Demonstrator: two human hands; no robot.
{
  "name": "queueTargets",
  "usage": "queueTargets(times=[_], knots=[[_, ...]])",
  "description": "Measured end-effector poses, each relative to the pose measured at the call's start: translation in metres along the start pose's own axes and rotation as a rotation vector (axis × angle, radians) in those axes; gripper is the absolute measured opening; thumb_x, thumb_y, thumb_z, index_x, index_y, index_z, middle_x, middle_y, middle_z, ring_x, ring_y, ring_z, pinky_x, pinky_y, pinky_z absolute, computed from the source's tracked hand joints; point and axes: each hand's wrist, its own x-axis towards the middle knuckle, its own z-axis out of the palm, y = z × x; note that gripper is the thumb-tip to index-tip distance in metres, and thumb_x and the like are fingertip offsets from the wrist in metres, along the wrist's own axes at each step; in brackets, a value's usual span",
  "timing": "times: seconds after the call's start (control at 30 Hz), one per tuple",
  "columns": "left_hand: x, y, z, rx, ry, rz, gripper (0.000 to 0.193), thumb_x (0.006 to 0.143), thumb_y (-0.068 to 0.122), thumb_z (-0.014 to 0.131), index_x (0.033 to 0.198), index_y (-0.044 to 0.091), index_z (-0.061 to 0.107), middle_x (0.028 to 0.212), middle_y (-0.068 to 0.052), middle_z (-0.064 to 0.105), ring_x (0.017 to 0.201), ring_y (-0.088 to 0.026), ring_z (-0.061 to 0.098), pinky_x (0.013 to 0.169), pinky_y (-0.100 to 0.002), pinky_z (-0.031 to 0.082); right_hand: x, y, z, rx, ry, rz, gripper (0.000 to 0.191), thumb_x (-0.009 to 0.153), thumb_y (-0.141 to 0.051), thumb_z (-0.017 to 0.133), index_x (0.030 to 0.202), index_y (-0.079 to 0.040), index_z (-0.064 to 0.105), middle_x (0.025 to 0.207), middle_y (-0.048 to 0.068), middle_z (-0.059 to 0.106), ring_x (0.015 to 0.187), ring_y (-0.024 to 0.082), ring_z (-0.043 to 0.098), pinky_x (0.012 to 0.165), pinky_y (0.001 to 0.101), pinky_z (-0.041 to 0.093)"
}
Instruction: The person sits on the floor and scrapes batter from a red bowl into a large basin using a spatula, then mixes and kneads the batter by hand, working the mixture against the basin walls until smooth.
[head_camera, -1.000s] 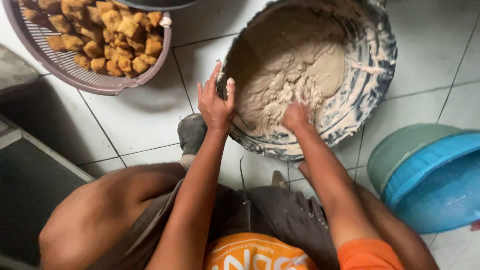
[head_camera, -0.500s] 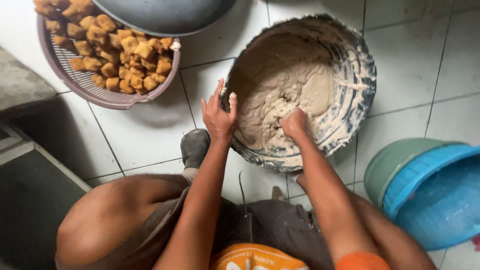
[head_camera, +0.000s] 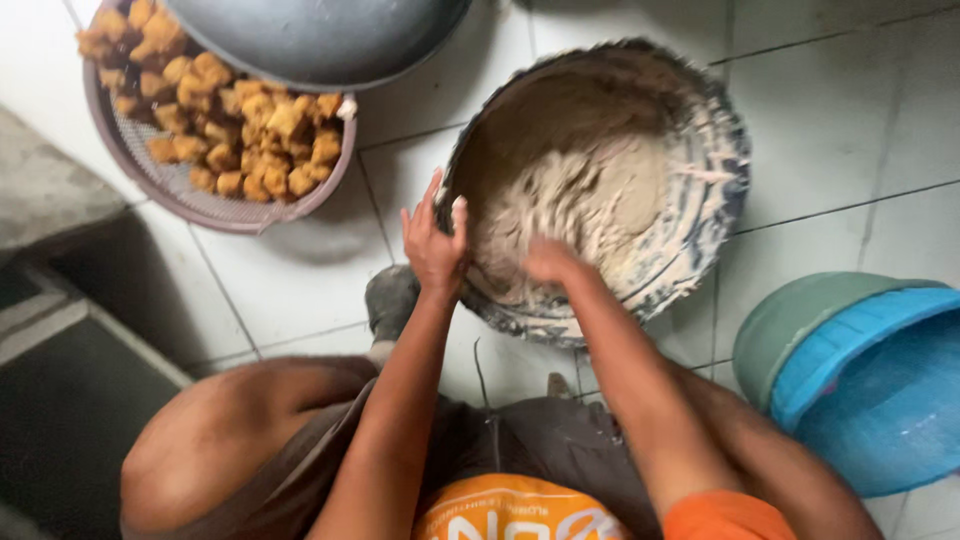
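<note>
Pale batter (head_camera: 590, 205) now hides the right hand (head_camera: 548, 262), fingers seemingly buried, left hand (head_camera: 433, 243) spread on the basin (head_camera: 720, 190).

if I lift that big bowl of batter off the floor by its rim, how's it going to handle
The bowl probably feels heavy: a thick pale batter fills its lower part. Its rim looks smeared with batter, so likely slippery. The left hand braces the rim while the right hand works inside, suggesting it slides or tips on the tile floor.
</note>
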Motion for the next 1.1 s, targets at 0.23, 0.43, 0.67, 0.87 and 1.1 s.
queueTargets(times=[0.23,0.43,0.67,0.87,1.1], knots=[[0.006,0.006,-0.003,-0.039,-0.010,-0.053,0.045,0.101,0.031,0.063,0.143,0.018,0.062,0.120,-0.012,0.072,0.110,-0.033,0.067,0.121,-0.054,0.036,-0.029,0.109,-0.060,-0.048,-0.005,-0.032,0.032,0.082,-0.021,0.067,0.104,0.001,0.077,0.103,0.028,0.074,0.095,0.038,0.073,0.085,0.0484,0.057],[0.006,0.011,-0.012,-0.029,-0.051,-0.093,0.041,0.101,0.030,0.063,0.140,0.018,0.064,0.112,-0.013,0.072,0.102,-0.033,0.070,0.097,-0.044,0.051,0.026,0.142,-0.144,0.377,0.739,0.303,0.052,0.097,-0.045,0.063,0.117,0.003,0.069,0.105,0.033,0.069,0.103,0.049,0.066,0.086,0.0540,0.052],[0.008,0.017,-0.011,-0.035,-0.074,-0.149,0.042,0.100,0.029,0.061,0.140,0.016,0.064,0.115,-0.014,0.073,0.103,-0.032,0.072,0.091,-0.039,0.056,0.105,0.042,-0.141,0.398,0.131,0.126,0.044,0.093,-0.045,0.064,0.105,-0.003,0.073,0.098,0.026,0.071,0.093,0.043,0.068,0.081,0.0533,0.053],[0.003,0.009,-0.006,-0.077,-0.047,-0.097,0.043,0.104,0.032,0.057,0.140,0.009,0.062,0.126,-0.018,0.071,0.115,-0.036,0.070,0.099,-0.042,0.054,0.109,-0.023,-0.114,0.219,-0.120,-0.161,0.038,0.089,-0.044,0.064,0.094,-0.008,0.075,0.092,0.021,0.072,0.085,0.039,0.069,0.077,0.0527,0.053],[0.001,0.006,-0.010,-0.068,-0.084,-0.015,0.043,0.108,0.034,0.050,0.141,0.011,0.063,0.130,-0.015,0.070,0.116,-0.037,0.067,0.103,-0.042,0.051,-0.003,-0.032,-0.024,-0.231,-0.077,-0.312,0.043,0.083,-0.040,0.073,0.108,-0.005,0.072,0.107,0.020,0.074,0.107,0.038,0.069,0.101,0.0539,0.048]])
